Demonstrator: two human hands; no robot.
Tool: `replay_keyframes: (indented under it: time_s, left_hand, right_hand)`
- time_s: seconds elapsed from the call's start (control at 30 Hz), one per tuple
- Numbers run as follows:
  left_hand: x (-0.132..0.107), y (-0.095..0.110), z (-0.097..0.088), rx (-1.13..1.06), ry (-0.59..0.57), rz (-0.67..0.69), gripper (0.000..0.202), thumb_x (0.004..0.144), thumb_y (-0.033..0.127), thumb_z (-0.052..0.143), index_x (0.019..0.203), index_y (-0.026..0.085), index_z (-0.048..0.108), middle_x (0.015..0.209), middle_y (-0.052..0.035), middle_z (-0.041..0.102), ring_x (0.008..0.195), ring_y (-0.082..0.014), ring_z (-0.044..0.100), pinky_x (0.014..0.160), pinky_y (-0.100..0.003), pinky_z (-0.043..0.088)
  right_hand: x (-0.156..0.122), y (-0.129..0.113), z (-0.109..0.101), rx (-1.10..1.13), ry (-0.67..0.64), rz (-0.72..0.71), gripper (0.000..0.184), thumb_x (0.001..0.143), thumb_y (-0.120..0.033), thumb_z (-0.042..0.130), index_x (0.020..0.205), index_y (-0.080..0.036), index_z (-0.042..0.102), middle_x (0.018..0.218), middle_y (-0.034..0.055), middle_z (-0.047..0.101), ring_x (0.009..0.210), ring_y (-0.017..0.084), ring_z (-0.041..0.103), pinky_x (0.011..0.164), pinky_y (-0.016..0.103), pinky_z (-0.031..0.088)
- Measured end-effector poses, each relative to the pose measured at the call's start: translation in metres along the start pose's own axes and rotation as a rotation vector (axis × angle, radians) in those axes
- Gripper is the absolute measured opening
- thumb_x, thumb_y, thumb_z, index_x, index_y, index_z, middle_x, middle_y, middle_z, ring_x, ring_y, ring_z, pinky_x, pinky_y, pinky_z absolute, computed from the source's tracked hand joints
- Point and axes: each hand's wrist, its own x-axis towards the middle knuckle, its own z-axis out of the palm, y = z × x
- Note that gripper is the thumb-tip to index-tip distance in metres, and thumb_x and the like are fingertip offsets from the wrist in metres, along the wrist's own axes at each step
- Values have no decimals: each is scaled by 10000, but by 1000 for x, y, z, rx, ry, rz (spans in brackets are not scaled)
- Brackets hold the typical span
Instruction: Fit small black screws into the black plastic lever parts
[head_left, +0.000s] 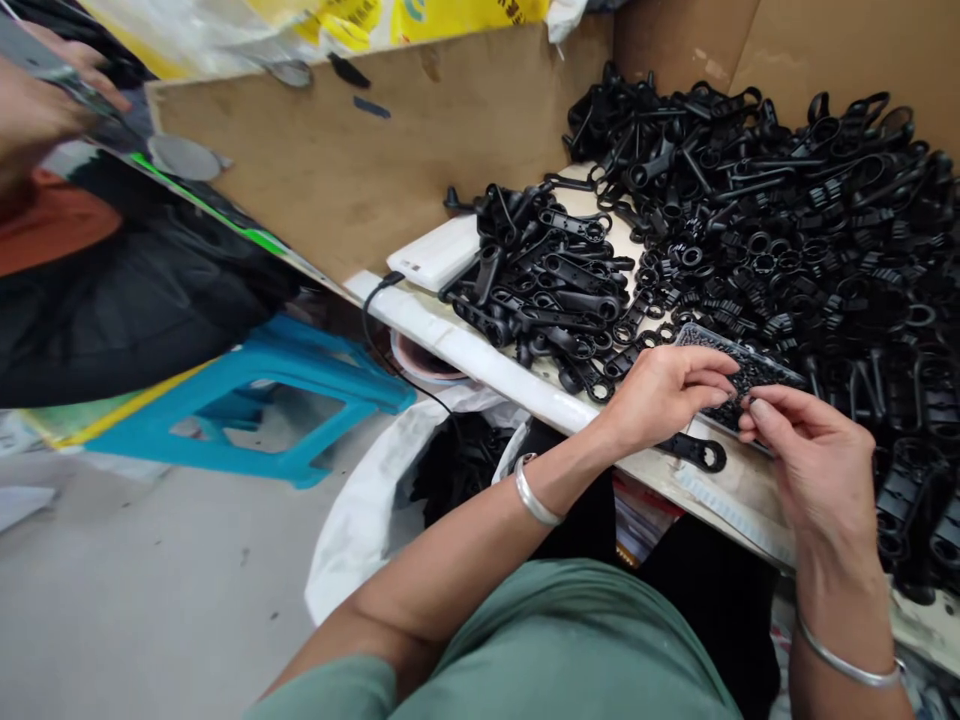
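Note:
My left hand (pixel 667 395) is at the front of the workbench, its fingertips closed together over a clear shallow tray (pixel 694 332) full of small dark pieces that look like screws (pixel 757 375). Across from it, my right hand (pixel 821 450) pinches thumb against forefinger at the tray's near side. Whatever either hand holds is too small to make out. Below my left hand, a flat black plastic part with a ring end (pixel 709 454) lies at the bench edge, partly covered by my wrist.
A big heap of black plastic parts (pixel 787 220) fills the bench's right side. A smaller pile (pixel 555 270) lies beside a white box with a cable (pixel 435 255). Cardboard (pixel 375 150) walls the back. On the left are a blue stool (pixel 292 380), a white sack (pixel 367 500) and another person's hand (pixel 45 100).

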Motion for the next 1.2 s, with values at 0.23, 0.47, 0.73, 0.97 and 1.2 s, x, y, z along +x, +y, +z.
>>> replay_keyframes:
  time_s: [0.23, 0.47, 0.73, 0.97, 1.2]
  left_hand:
    - [-6, 6, 2, 83, -17, 4, 289, 822, 46, 655, 1097, 117, 710, 963, -57, 796, 945, -174, 761, 901, -248, 588]
    - [-10, 10, 2, 285, -2, 60, 330, 855, 86, 651, 1173, 158, 699, 976, -27, 799, 935, -162, 759, 963, -261, 557]
    - [-11, 9, 4, 298, 29, 23, 362, 821, 83, 647, 1173, 151, 699, 935, -34, 801, 907, -183, 761, 967, -297, 562]
    - [-8, 13, 4, 17, 79, -147, 394, 726, 99, 725, 1118, 91, 681, 838, -51, 794, 778, -191, 759, 733, -260, 608]
    - [-9, 20, 12, -128, 98, -235, 380, 727, 12, 692, 1100, 78, 661, 787, -47, 786, 660, -140, 729, 649, -216, 595]
  right_hand:
    - [-10, -2, 7, -36, 73, -102, 193, 763, -311, 828, 922, -213, 776, 778, 13, 728, 635, 135, 685, 625, 266, 597]
    - [-12, -4, 10, -139, 84, -164, 139, 774, -304, 806, 888, -227, 783, 753, -2, 718, 582, 123, 651, 579, 246, 564]
    - [-18, -9, 15, -431, 36, -462, 90, 878, -220, 674, 859, -236, 761, 870, 10, 728, 775, 149, 673, 749, 277, 564]
    - [-18, -8, 17, -372, 16, -406, 87, 890, -213, 660, 911, -224, 744, 904, 21, 724, 795, 156, 685, 738, 282, 586]
    - [-24, -11, 11, -609, 84, -638, 111, 921, -203, 642, 912, -225, 750, 895, 36, 751, 792, 179, 710, 786, 325, 597]
